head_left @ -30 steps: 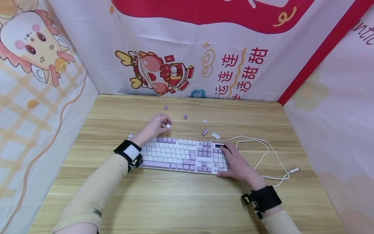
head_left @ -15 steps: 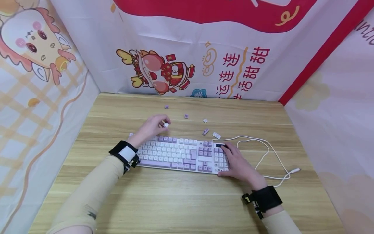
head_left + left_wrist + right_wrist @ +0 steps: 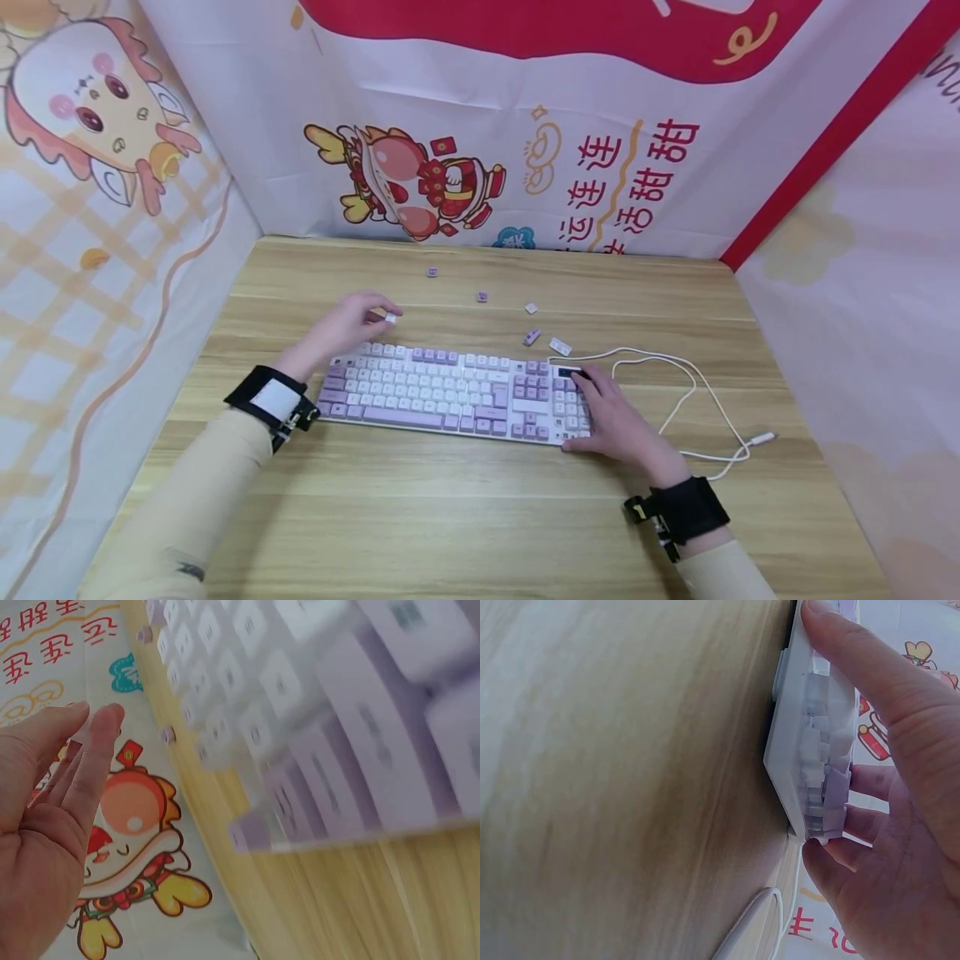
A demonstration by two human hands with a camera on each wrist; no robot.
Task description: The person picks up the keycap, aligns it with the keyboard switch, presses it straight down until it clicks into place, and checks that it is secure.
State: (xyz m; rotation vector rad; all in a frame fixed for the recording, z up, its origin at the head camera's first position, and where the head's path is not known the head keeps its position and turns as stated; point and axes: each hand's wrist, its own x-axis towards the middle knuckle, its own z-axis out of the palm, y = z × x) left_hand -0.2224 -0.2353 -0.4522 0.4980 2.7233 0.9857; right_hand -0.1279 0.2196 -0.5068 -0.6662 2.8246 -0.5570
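Observation:
A white and lilac keyboard (image 3: pixel 431 390) lies flat across the wooden table. My left hand (image 3: pixel 348 323) pinches a small white keycap (image 3: pixel 391 317) between thumb and fingers, just behind the keyboard's upper left part. In the left wrist view the thumb and index tips of that hand (image 3: pixel 52 795) come together, and the keycap is hidden there. My right hand (image 3: pixel 618 425) grips the keyboard's right end, thumb at the front edge and fingers over the number keys. From the right wrist view, this hand (image 3: pixel 900 847) spans the end from edge to edge.
Behind the keyboard lie loose keycaps: two small lilac ones (image 3: pixel 482 297), a small white one (image 3: pixel 531 308), a longer lilac one (image 3: pixel 532 337) and a long white one (image 3: pixel 559 346). A white cable (image 3: pixel 701 383) loops at the right. Printed cloth (image 3: pixel 450 83) borders the table.
My left hand has moved left with the keycap, uncovering the keyboard's left end. The right hand keeps its place on the keyboard.

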